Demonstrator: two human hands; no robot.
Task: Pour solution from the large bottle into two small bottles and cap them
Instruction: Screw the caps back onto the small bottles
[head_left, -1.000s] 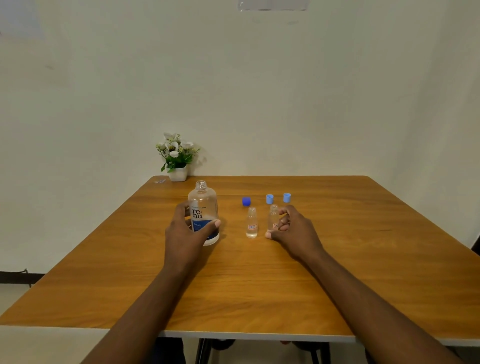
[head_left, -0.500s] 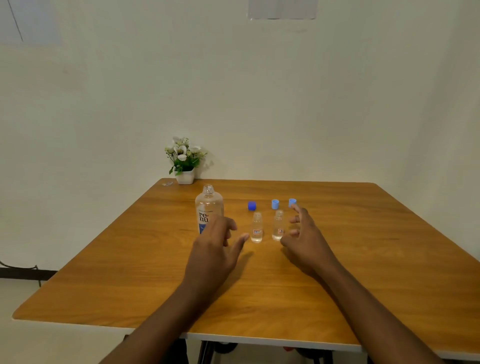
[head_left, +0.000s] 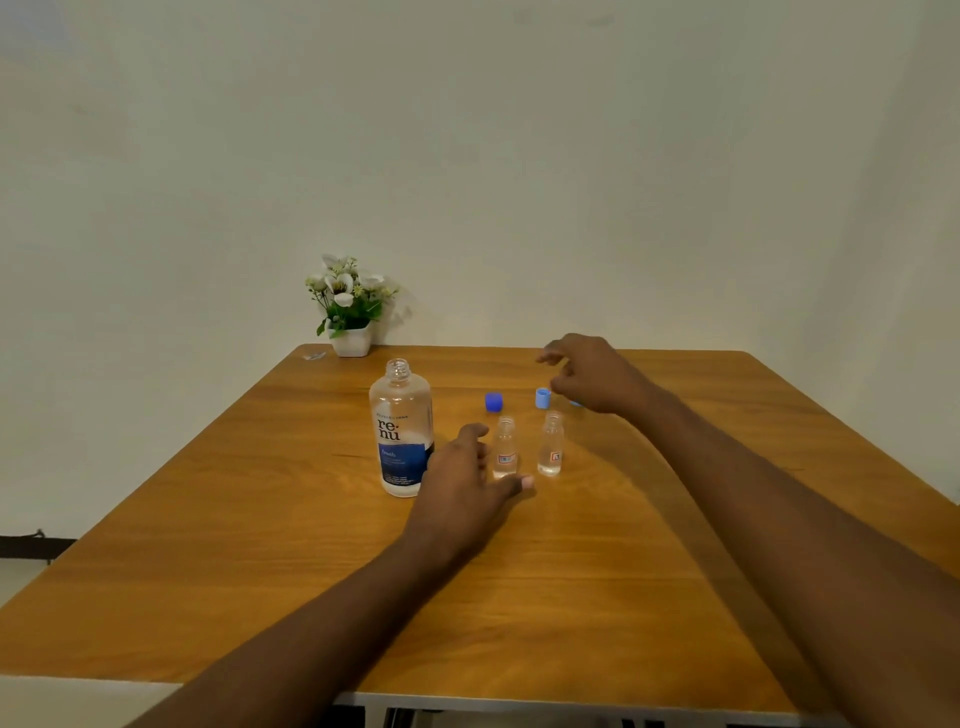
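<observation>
right hand (head_left: 597, 375) is hovering over the back row of caps, fingers loosely curled, index and thumb apart, pinching nothing. it is sitting just past the light blue cap (head_left: 543, 398) and covering most of a second light blue cap (head_left: 575, 403) at its 5 o'clock; only a sliver of that one is showing. left hand (head_left: 464, 486) is hanging low over the table (head_left: 208, 545), fingers spread, empty, thumb reaching under the near small bottle (head_left: 504, 447); can't tell if it's touching it.

both small bottles are standing upright and uncapped, the second small bottle (head_left: 551, 443) at 3 o'clock of the first, near but apart. both are showing clear liquid in the bottom. renu solution bottle (head_left: 400, 428) is standing upright at 9 o'clock of the left hand, neck open, nobody holding it. dark blue cap (head_left: 493, 402) is lying at 12 o'clock of the near small bottle. flower pot (head_left: 351, 339) is sitting at the far table edge, out of the way.

judging: pouring looks done, capping is starting. next move is calling for the right hand pinching a light blue cap while the left steadies a small bottle, since those are narrow and tippy.
</observation>
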